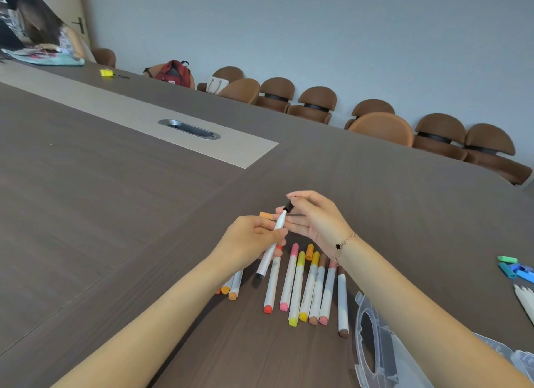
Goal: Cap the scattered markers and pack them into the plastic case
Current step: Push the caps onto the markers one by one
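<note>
The left hand [254,237] pinches a white black-ended marker [273,243] while the right hand [313,217] pinches its small black cap [288,206] at the tip; capped white markers [306,286] lie on the dark wooden bench [115,214]; the clear plastic case [375,335] apparently holds none, so packing remains.

brown chairs [315,103], red backpack [173,72], seated person [43,29]
</note>
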Motion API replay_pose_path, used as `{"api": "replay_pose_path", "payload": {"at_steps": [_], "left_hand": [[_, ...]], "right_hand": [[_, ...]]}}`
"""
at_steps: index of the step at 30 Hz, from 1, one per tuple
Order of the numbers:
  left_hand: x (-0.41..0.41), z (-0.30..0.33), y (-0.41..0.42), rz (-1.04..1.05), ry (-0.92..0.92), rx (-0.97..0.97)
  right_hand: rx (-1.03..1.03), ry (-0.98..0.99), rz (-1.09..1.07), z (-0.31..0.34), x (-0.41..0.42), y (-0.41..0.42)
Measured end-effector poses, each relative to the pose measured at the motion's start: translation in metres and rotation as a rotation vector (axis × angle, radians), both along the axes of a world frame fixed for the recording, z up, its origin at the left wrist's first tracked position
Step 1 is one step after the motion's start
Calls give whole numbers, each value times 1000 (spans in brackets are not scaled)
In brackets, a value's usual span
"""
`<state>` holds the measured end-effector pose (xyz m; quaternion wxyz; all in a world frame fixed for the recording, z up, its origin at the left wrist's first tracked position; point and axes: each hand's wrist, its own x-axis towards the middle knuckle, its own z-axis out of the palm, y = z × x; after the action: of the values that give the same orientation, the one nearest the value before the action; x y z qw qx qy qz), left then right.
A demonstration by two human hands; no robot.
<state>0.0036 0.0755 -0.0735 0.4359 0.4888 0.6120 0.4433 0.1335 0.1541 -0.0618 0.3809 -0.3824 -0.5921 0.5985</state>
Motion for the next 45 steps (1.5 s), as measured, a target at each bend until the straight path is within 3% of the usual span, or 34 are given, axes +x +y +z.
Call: {"api": "replay_pose_path", "payload": {"at_steps": [4,11,14,16,19,22,28,31,39,45], "left_hand": [[-1,-4,0,12,-49,-4],[3,-6,-1,145,-160,34],[-5,0,-1,77,-134,-13],[-18,6,0,3,-52,-43],[-42,10,1,105,195,7],[-51,9,-5,141,625,23],[-24,-4,-8,37,911,-132],[-14,-10,-10,35,1009,-151],[-4,-10,-11,128,1095,-201],[1,-16,-9,33,1118,-190]], "right_hand": [[170,-204,30,-1,-1,-6],[281,-193,-14,-3,-8,-14],[297,-244,-17,-4,-9,-13],[203,-211,-4,-5,-8,-13],[72,-203,6,-13,-11,-14],[223,-467,51,-27,-13,-13],[454,-703,83,-44,-15,-13],[614,-796,42,-43,-7,-9],[705,-928,-113,-21,20,41],[733,-975,19,-26,-12,64]]}}
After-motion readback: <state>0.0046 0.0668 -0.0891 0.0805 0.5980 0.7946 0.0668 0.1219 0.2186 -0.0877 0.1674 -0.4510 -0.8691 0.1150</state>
